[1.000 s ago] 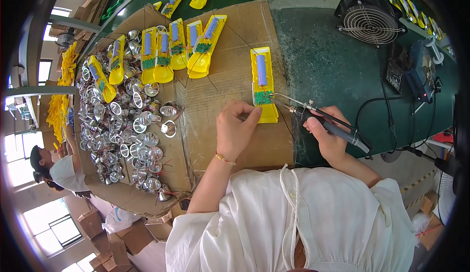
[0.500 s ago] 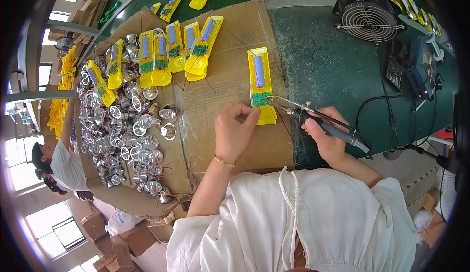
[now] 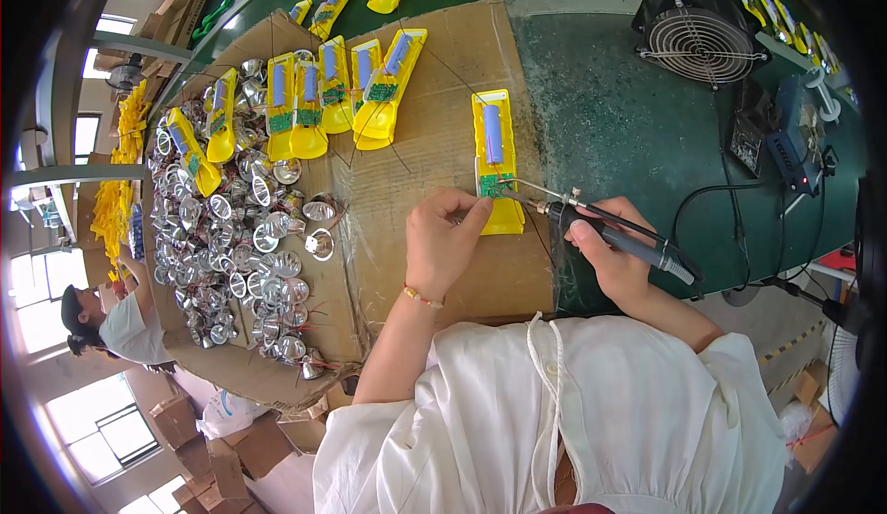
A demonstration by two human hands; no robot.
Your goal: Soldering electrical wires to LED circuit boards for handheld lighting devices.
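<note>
A yellow plastic housing (image 3: 504,219) lies in front of me on the cardboard, with a blue cylindrical battery (image 3: 493,135) and a green circuit board (image 3: 494,187) in it. My right hand (image 3: 612,246) is closed around a soldering iron (image 3: 625,245) with a thin metal feed tube (image 3: 543,189) alongside. Tube end and iron tip meet the right side of the board. At the board's lower left edge, thumb and forefinger of my left hand (image 3: 447,237) are pinched together. Whatever they grip, if anything, is too small to make out. A thin dark wire runs down beside the housing.
Shiny reflector cups (image 3: 231,255) fill a cardboard tray on the left, with several similar yellow housings (image 3: 388,93) along its far edge. A black fan (image 3: 698,42) and a blue soldering station (image 3: 795,149) with cables stand at right. Another person (image 3: 129,324) works far left.
Both hands stay almost in place at the board, and the iron has barely shifted. The view has moved very slightly. The person at far left has lowered an arm and changed posture.
</note>
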